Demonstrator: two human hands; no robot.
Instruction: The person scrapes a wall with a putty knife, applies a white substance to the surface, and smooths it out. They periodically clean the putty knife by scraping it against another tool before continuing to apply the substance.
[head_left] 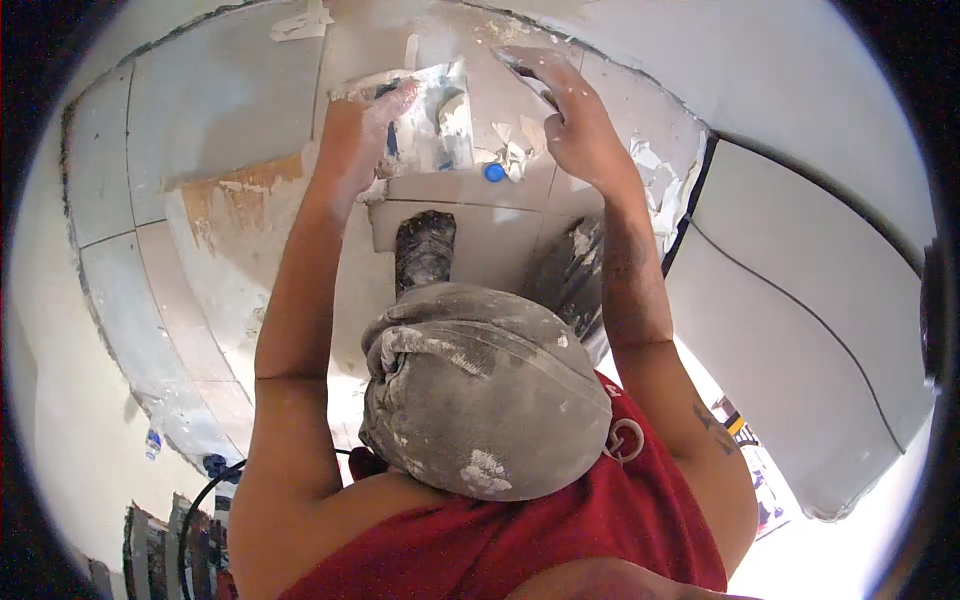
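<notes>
My left hand [372, 125] is closed around a flat, pale plastering trowel [455, 88] smeared with white filler. Blue shows on the trowel beside my fingers, and its far end lies over the floor tiles. To the right, my right hand [578, 112] is curled low near the wall, with thumb and fingers bent toward each other. A thin dark-and-light edge shows by its fingers, too small to name. Between the hands, a blue bottle cap [493, 172] lies on the floor beside torn white scraps [515, 150].
My bent knee [480, 390] in dusty grey trousers and a dark-covered foot [425, 245] are in front of me. A large pale panel [800, 310] stands on the right. Brown-stained board [240, 205] lies on the left; a small bottle [152, 444] is beyond it.
</notes>
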